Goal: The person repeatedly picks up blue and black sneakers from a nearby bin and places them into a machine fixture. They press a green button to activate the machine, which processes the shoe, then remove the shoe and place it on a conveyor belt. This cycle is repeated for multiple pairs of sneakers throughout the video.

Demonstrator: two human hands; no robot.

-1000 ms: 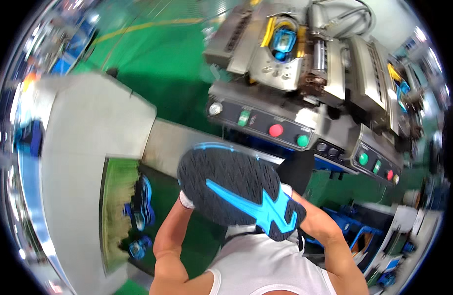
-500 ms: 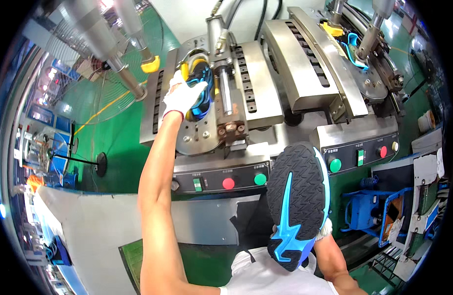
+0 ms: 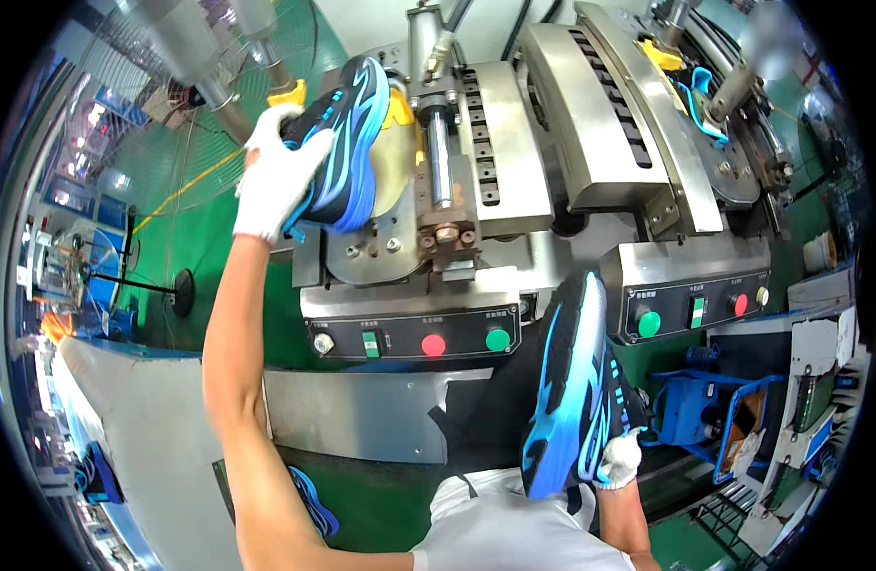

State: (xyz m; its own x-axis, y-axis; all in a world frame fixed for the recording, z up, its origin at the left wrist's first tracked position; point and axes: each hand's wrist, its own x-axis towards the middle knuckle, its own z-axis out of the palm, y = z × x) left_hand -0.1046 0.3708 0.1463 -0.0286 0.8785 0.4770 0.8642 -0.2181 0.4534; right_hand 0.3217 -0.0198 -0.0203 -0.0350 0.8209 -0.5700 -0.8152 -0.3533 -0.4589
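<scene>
My left hand [image 3: 278, 186], in a white glove, is closed round the heel end of a black and blue sneaker [image 3: 354, 152]. The sneaker is tilted over the left press station, partly covering its metal plate [image 3: 362, 262] and a yellow toe piece [image 3: 400, 110]. Close to my body, my right hand [image 3: 620, 459], also gloved, grips a second sneaker [image 3: 563, 385] of the same colours. That one stands on end, its sole edge and side showing. Some of the right hand's fingers are hidden behind the shoe.
A control panel with green and red buttons [image 3: 433, 344] fronts the left station. At right stands a second station holding a blue-edged shoe [image 3: 704, 105]. Metal cylinders [image 3: 176, 52] hang at upper left. Another blue shoe [image 3: 312, 500] shows below my left forearm. A blue cart [image 3: 685, 419] is at right.
My left hand has raised the sneaker from the left station and shifted left with it. The sneaker in my right hand has turned from sole-on to edge-on.
</scene>
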